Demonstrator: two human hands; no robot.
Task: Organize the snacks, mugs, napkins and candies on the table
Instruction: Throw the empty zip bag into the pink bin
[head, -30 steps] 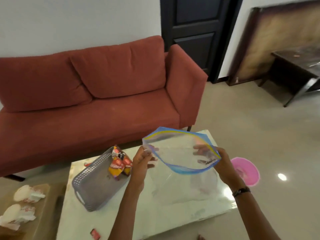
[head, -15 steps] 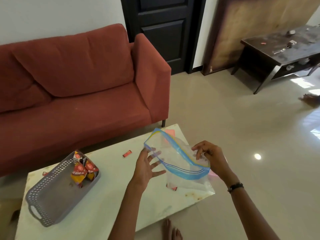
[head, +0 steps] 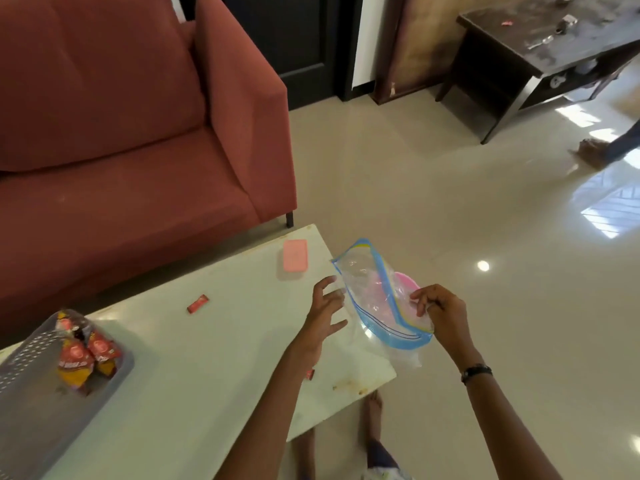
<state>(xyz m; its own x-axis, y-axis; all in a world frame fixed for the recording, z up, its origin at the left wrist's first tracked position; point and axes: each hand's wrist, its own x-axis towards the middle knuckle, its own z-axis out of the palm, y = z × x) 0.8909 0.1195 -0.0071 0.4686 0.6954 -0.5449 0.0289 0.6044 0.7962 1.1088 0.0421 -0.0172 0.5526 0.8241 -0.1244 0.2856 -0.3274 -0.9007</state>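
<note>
A clear zip bag (head: 374, 296) with a blue and yellow rim hangs open over the white table's (head: 194, 362) right edge. My right hand (head: 441, 311) pinches its rim. My left hand (head: 323, 311) is beside the bag's left side with fingers spread, and whether it touches the bag is unclear. A grey perforated basket (head: 38, 386) at the left holds red and yellow snack packets (head: 85, 355). A small red candy (head: 197, 303) lies mid-table; another red candy (head: 309, 374) peeks out beside my left forearm.
A pink flat case (head: 295, 259) lies near the table's far corner. A pink bowl (head: 405, 282) shows through the bag, on the floor. A red sofa (head: 131, 140) stands behind the table, a dark side table (head: 540, 46) far right. Another person's foot (head: 594, 152) is at the right edge.
The view has swung right and down. My left hand has let go of the bag's rim and spread its fingers; the bag has dropped lower and turned edge-on, held by my right hand.
</note>
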